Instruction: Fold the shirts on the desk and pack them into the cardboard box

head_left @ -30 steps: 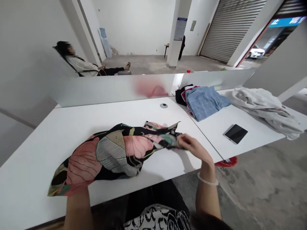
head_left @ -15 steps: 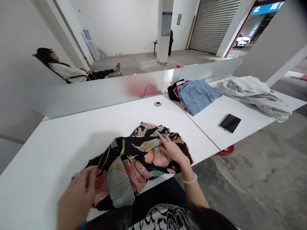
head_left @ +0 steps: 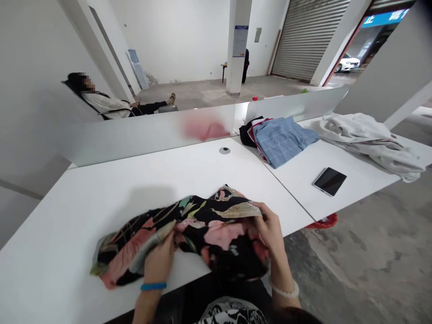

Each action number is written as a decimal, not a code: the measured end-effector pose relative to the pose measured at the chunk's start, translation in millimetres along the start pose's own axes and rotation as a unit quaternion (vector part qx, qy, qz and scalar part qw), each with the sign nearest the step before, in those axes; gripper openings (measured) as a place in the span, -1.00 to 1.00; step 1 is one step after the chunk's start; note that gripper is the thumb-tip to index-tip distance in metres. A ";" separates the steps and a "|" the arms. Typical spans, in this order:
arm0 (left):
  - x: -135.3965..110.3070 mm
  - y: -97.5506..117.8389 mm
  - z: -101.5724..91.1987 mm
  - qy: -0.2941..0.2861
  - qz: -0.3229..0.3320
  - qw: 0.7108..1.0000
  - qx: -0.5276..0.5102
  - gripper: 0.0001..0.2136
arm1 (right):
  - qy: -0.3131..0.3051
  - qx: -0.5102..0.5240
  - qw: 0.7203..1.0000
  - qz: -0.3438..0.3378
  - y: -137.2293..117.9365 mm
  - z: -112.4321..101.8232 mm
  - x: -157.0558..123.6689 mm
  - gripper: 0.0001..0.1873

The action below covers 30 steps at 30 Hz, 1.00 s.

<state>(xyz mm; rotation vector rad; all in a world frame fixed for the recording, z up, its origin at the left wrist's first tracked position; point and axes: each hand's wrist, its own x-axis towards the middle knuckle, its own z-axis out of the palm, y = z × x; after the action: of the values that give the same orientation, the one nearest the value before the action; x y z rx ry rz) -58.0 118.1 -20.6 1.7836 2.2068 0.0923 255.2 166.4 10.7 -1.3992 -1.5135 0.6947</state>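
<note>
A black garment [head_left: 199, 211] with large pink, green and beige floral print lies rumpled along the near edge of the white table [head_left: 111, 189]. My left hand [head_left: 160, 258], a blue band at its wrist, is closed on a fold at the garment's near middle. On the right, my right hand [head_left: 270, 227], with a pale beaded bracelet, pinches the garment's upper right edge. Between the two hands the cloth is partly lifted and hangs over the table's front edge, blurred by motion. The garment's exact kind is hidden by its folds.
Folded clothes with a blue checked piece [head_left: 283, 139] on top lie at the back right, beside a light grey heap of cloth [head_left: 367, 139]. A dark-screened tablet [head_left: 330, 181] rests nearer. A frosted divider [head_left: 151, 135] runs behind; beyond it a person [head_left: 108, 103] reclines in a chair.
My left hand has moved right and closed on the garment. My right hand, earlier lying on the cloth with fingers spread, now grips its right edge. The garment is partly lifted and its shape has changed.
</note>
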 end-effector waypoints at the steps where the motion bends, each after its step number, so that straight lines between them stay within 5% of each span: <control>1: 10.2 -7.3 -5.4 0.045 -0.016 0.998 -0.035 -0.57 | -0.031 0.025 0.999 -0.018 -9.4 -1.7 -5.7 -0.73; 4: 28.5 -14.9 -18.1 0.142 0.008 0.967 -0.210 -0.51 | -0.199 0.041 0.973 -0.107 -37.2 5.8 -23.4 -0.76; 6: 29.4 -8.6 -20.8 0.131 0.032 0.949 -0.286 -0.46 | -0.320 0.010 0.934 -0.161 -49.3 20.4 -34.4 -0.73; 11: 16.3 10.5 -8.1 0.077 0.000 0.973 -0.216 -0.56 | -0.457 -0.096 0.861 -0.200 -52.8 50.8 -51.0 -0.72; 15: 2.9 3.9 -6.6 0.049 0.024 0.970 -0.238 -0.71 | -0.447 -0.061 0.876 -0.170 -51.9 45.8 -42.1 -0.66; 19: -19.1 -6.2 -26.8 -0.041 0.087 0.945 -0.313 -0.69 | -0.298 -0.140 0.941 -0.076 -45.9 59.7 -13.6 -0.62; 22: -34.0 -10.6 -42.3 -0.076 0.089 0.936 -0.331 -0.66 | -0.257 -0.285 0.922 -0.055 -36.6 90.2 6.4 -0.57; 26: -38.7 -20.9 -51.7 0.072 0.004 0.923 -0.377 -0.61 | -0.293 -0.301 0.893 -0.164 -45.3 124.3 8.8 -0.80; 28: -33.1 -28.3 -54.0 0.150 -0.030 0.928 -0.340 -0.61 | -0.289 -0.249 0.888 -0.257 -60.3 132.5 -3.4 -0.79; 30: -21.9 -35.1 -54.8 0.199 -0.036 0.938 -0.281 -0.62 | -0.319 -0.176 0.856 -0.368 -76.1 136.4 -20.7 -0.78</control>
<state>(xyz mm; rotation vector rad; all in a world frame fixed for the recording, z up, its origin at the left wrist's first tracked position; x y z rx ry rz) -102.0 96.6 27.5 1.4431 2.1779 1.0390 98.1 156.6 16.6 -0.7030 -2.6061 0.4035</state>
